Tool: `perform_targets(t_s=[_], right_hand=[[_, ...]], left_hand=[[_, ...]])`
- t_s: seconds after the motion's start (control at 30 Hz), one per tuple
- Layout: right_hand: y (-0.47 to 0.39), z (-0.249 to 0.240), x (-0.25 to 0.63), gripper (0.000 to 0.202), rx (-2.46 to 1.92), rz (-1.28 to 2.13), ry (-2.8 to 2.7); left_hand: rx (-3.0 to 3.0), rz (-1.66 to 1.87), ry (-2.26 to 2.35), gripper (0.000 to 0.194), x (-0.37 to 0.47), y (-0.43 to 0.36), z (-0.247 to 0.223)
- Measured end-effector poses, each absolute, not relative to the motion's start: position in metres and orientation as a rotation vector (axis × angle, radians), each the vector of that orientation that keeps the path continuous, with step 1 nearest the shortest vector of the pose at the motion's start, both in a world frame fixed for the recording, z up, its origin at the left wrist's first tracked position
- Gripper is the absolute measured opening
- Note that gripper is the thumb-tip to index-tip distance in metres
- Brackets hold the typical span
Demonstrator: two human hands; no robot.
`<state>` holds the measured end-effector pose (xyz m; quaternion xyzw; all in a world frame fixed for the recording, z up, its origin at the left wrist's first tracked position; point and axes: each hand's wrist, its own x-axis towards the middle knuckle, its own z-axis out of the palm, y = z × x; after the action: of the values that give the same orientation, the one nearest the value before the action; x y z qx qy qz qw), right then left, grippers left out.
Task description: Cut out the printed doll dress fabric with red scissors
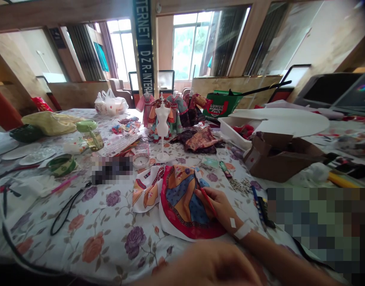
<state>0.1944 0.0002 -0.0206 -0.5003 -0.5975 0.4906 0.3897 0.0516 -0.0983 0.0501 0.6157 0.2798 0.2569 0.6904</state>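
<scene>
Printed fabric [182, 198] with a red border, blue and orange patterns and white edges lies on the flowered tablecloth. My right hand [219, 204], with white tape at its wrist, is closed around red-handled scissors [208, 200] over the fabric's right side; the blades are mostly hidden. My left hand [212, 264] is close to the camera at the bottom edge, blurred and cut off, so its fingers cannot be made out. Beyond the fabric stands a small white mannequin [162, 121]. Dressed doll forms, one in a pink robe [146, 109], stand behind it.
A cardboard box [277, 159] and a white tray [234, 133] stand to the right. Dark patterned cloth [200, 140] lies behind the fabric. Leftward are a tape roll [141, 160], a green-lidded bottle [91, 135] and a black cord loop [64, 214]. Small beads [242, 185] lie right.
</scene>
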Motion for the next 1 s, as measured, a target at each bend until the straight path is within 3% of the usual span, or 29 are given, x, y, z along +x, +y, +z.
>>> perform_targets(t_s=[0.17,0.23,0.47,0.77,1.0], right_hand=[[0.002,-0.023,0.197,0.045,-1.282,1.250,-1.543],[0.002,-0.025,0.198,0.045,-1.298,1.284,-1.523],[-0.001,-0.028,0.200,0.043,-1.233,1.392,-1.445],[-0.007,-0.014,0.200,0.042,-1.257,1.347,-1.593],[-0.004,-0.012,0.207,0.042,-1.303,1.071,-1.934]], left_hand=[[1.457,1.186,1.314,0.017,-0.022,-0.005,0.040],[1.428,1.256,1.428,0.021,-0.038,0.028,0.027],[1.390,1.092,1.368,0.036,-0.029,0.068,0.003],[1.189,1.095,1.127,0.029,-0.046,0.044,0.043],[0.922,0.575,0.760,0.039,-0.059,-0.012,0.028]])
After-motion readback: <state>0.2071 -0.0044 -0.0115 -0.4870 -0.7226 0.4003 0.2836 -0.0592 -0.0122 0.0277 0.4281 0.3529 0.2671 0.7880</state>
